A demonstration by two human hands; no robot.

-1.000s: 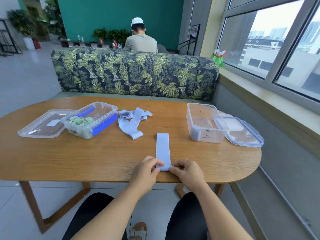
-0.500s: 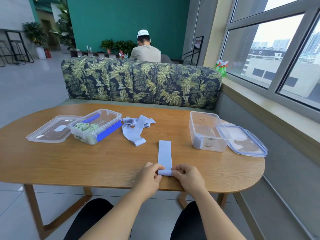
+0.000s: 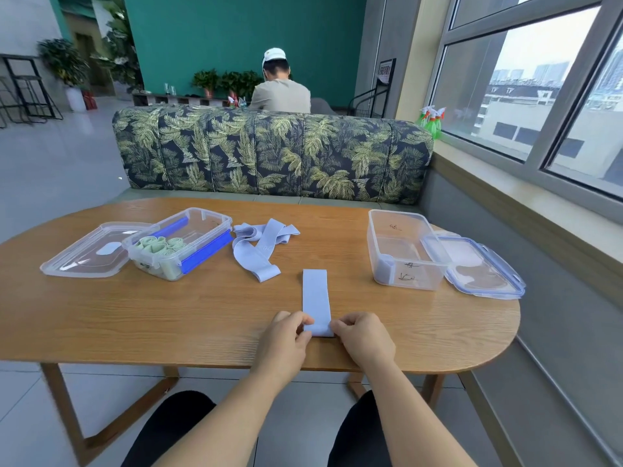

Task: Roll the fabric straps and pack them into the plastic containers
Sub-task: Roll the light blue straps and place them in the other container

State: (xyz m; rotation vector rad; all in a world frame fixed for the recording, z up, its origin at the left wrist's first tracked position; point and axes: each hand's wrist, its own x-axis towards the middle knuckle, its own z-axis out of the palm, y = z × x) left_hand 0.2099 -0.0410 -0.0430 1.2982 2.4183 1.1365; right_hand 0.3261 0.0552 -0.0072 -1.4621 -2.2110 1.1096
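Observation:
A pale blue fabric strap (image 3: 315, 294) lies flat on the wooden table (image 3: 168, 318), pointing away from me. My left hand (image 3: 286, 342) and my right hand (image 3: 365, 337) pinch its near end from either side, where a small roll has formed. More pale blue straps (image 3: 259, 247) lie in a loose heap further back. A clear container (image 3: 404, 251) at the right holds one rolled blue strap in its near left corner. At the left, a blue-clipped container (image 3: 182, 241) holds several green rolls.
One clear lid (image 3: 87, 254) lies left of the green-roll container, another lid (image 3: 478, 271) right of the right container. A leaf-patterned sofa back (image 3: 269, 153) stands behind the table, with a person seated beyond it. A window sill runs along the right.
The camera has tilted up a little. The flat part of the strap has grown slightly shorter as both hands work its near end.

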